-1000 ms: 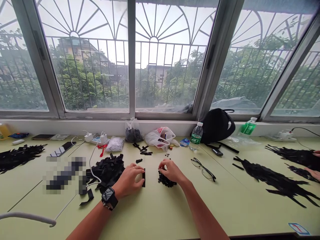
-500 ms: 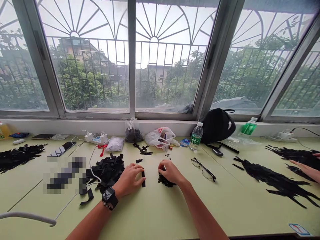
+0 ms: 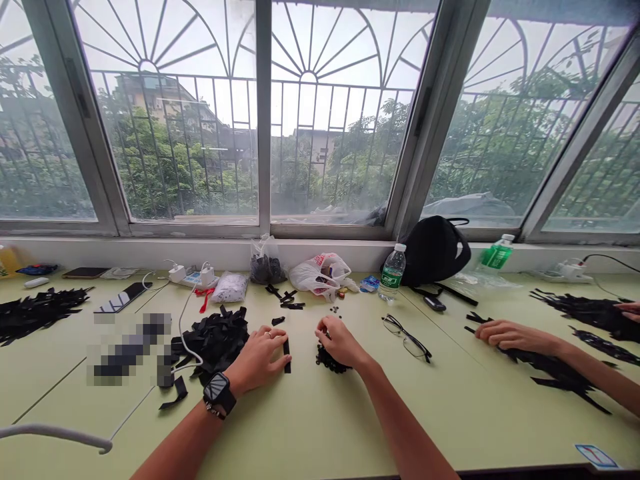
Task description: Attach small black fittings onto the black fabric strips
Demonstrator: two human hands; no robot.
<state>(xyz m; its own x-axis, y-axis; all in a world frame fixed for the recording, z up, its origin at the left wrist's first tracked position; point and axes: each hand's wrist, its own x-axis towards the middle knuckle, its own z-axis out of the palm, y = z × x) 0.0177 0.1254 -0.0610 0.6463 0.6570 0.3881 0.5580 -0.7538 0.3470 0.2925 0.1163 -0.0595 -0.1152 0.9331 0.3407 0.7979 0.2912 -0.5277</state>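
At a pale yellow-green tabletop (image 3: 310,433), we rest our left hand (image 3: 260,353), a square black watch (image 3: 219,391) on its wrist, beside a single short, flat black fabric strip (image 3: 287,365). The strip lies on the table between our two hands, its length running away from us; our left thumb and forefinger stand apart, their tips at its near and far parts.

Our right hand (image 3: 340,341) hangs over a heap of small, glossy black pieces (image 3: 330,361), thumb and forefinger curled towards each other; we cannot tell whether they pinch a piece. A few loose small dark pieces (image 3: 335,310) lie just beyond this hand.

Left of our left hand spreads a tangled pile of black fabric strips (image 3: 220,333), with a white cable (image 3: 186,340) across it. Thin-framed dark eyeglasses (image 3: 407,340) lie right of our right hand. Farther right, a co-worker's hand (image 3: 523,337) rests on a long bundle of black strips (image 3: 563,373).
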